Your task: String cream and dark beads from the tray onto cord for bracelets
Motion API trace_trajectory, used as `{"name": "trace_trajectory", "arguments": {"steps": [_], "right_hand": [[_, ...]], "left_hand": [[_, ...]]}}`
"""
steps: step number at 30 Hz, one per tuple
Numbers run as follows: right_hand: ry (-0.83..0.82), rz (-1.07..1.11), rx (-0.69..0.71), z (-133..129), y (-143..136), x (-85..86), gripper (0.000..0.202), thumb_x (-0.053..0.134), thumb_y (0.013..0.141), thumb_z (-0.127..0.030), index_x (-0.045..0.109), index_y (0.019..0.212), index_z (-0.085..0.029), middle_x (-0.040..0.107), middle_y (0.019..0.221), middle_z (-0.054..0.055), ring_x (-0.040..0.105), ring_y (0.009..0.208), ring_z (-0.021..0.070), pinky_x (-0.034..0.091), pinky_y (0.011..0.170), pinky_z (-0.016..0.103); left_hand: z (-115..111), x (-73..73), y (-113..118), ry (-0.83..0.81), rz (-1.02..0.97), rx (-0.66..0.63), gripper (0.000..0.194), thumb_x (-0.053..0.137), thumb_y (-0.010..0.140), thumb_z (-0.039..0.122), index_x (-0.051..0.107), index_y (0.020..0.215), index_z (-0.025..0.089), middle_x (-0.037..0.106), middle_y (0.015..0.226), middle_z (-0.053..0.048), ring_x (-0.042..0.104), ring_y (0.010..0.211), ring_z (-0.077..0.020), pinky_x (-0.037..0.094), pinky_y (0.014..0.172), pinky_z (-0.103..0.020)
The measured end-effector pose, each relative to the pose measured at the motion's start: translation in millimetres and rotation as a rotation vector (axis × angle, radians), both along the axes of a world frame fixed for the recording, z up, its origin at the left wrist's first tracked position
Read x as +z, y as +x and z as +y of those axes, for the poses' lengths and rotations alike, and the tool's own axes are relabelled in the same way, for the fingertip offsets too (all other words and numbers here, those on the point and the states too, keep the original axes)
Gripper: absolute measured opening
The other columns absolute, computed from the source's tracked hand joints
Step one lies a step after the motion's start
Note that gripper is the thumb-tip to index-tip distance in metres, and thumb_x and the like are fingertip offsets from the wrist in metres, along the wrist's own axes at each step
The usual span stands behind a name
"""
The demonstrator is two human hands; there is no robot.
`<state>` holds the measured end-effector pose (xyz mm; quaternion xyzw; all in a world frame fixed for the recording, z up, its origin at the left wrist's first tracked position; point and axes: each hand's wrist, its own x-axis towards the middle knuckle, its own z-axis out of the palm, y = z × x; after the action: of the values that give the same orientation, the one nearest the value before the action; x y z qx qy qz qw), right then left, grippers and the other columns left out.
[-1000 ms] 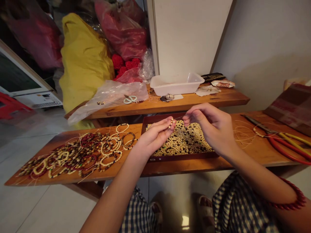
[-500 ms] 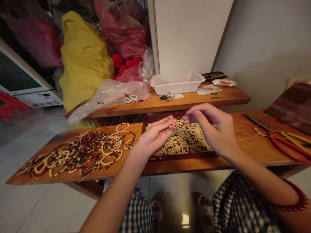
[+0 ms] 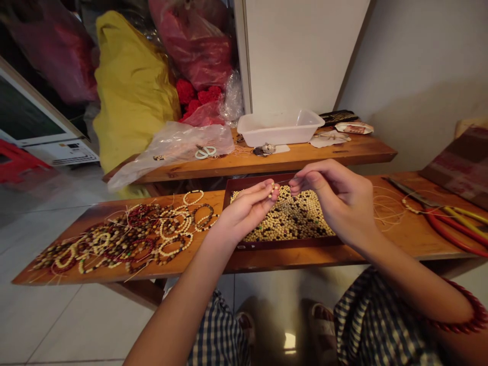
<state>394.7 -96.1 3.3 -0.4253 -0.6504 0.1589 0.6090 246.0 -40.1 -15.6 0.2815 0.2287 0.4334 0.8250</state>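
Observation:
A few small cream beads (image 3: 273,190) sit at the fingertips of my left hand (image 3: 246,212), which is closed on them. My right hand (image 3: 341,198) pinches a thin, dark, needle-like strand (image 3: 282,182) that reaches across to those beads; whether it is a needle or a wire I cannot tell. Both hands hover over a shallow dark-red box (image 3: 297,243), filled with loose cream, brown and black beads (image 3: 292,218). To the right of my right hand, pale cord (image 3: 389,206) with a few beads strung on it lies on the bench.
Beaded bracelets (image 3: 114,239) are heaped on the wooden bench (image 3: 213,262) at left. Red-handled cutters (image 3: 434,216) and a cardboard box (image 3: 457,165) lie right. The rear bench holds a white plastic tub (image 3: 280,133), small scissors (image 3: 205,152) and a clear plastic bag (image 3: 179,142).
The view has shifted slightly. My hands keep nearly the same pose, with the strand still spanning from my right fingers to the beads in my left.

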Motion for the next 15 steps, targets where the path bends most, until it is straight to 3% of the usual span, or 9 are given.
{"name": "trace_trajectory", "arguments": {"steps": [4,9,15], "right_hand": [[0.0,-0.033,-0.004,0,0,-0.6,0.013,0.049,0.089,-0.021,0.061,0.086,-0.02,0.067,0.077,0.001,0.065,0.07,0.0115,0.055,0.071,0.028],[0.019,-0.251,-0.129,-2,4,-0.7,0.013,0.05,0.088,-0.021,0.063,0.087,-0.021,0.067,0.071,0.0,0.062,0.064,0.0119,0.05,0.065,0.027],[-0.127,-0.425,-0.16,4,12,-2.7,0.011,0.051,0.085,-0.021,0.061,0.083,-0.021,0.062,0.062,-0.001,0.057,0.054,0.0123,0.043,0.055,0.027]], "left_hand": [[0,-1.1,0,0.014,-0.001,-0.009,0.017,0.048,0.079,-0.007,0.062,0.079,0.004,0.06,0.077,-0.006,0.06,0.073,-0.0064,0.049,0.076,-0.014],[-1,-1.1,0,0.049,0.052,0.082,0.016,0.052,0.076,-0.007,0.064,0.079,0.005,0.062,0.079,-0.005,0.06,0.074,-0.0063,0.049,0.082,-0.016],[-1,2.4,1,0.06,0.05,0.202,0.017,0.052,0.077,-0.006,0.065,0.082,0.005,0.065,0.079,-0.006,0.062,0.073,-0.0063,0.049,0.085,-0.017]]}}
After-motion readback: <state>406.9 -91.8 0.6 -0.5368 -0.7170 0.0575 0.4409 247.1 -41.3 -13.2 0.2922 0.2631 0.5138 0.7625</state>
